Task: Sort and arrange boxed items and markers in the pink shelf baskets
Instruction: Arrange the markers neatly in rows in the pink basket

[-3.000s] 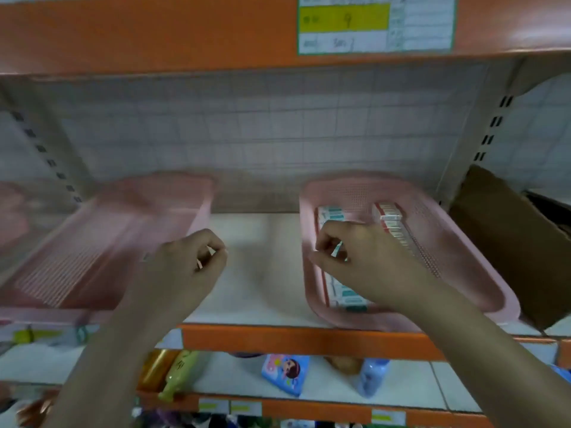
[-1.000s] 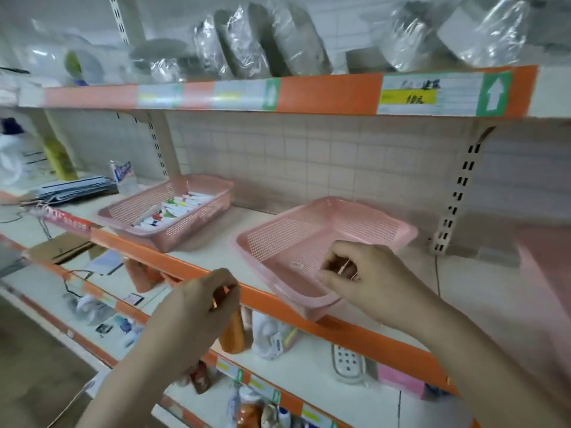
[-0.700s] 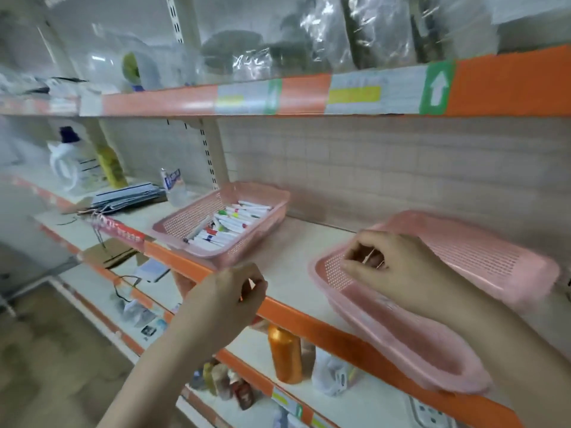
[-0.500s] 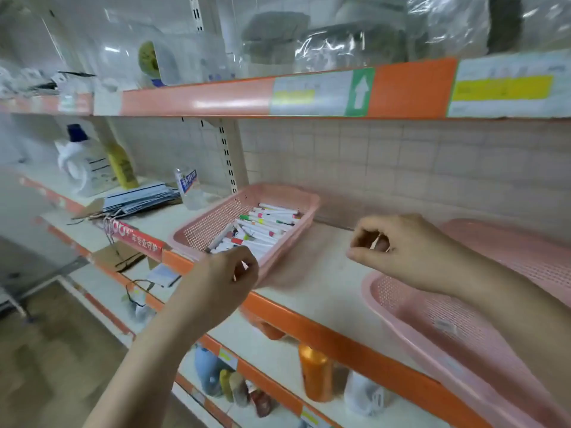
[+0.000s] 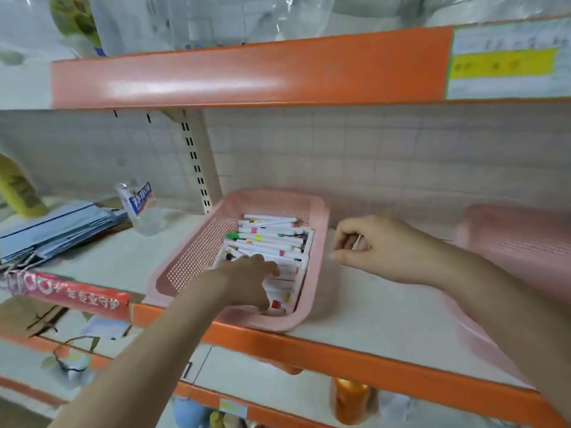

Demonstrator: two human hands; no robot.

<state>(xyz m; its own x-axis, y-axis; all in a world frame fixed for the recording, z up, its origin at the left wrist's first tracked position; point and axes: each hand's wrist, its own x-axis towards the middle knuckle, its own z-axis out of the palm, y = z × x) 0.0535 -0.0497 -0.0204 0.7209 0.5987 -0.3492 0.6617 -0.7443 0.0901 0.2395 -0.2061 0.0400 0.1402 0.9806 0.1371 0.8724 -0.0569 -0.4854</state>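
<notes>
My left hand (image 5: pixel 247 282) has just dropped, fingers spread, onto the markers (image 5: pixel 268 239) in the pink basket (image 5: pixel 191 257); right hand (image 5: pixel 377 245) pinches something small. Marker sorting starts.

Blue-grey paper stack (image 5: pixel 61 230) left on the shelf — clear labelled bottle (image 5: pixel 139 205) just beside — orange bottle (image 5: pixel 349 400) below.

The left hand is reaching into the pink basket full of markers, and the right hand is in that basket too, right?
Not quite. The head view shows the left hand in the pink basket on the markers, but the right hand is outside it, above the shelf beside the basket.
</notes>
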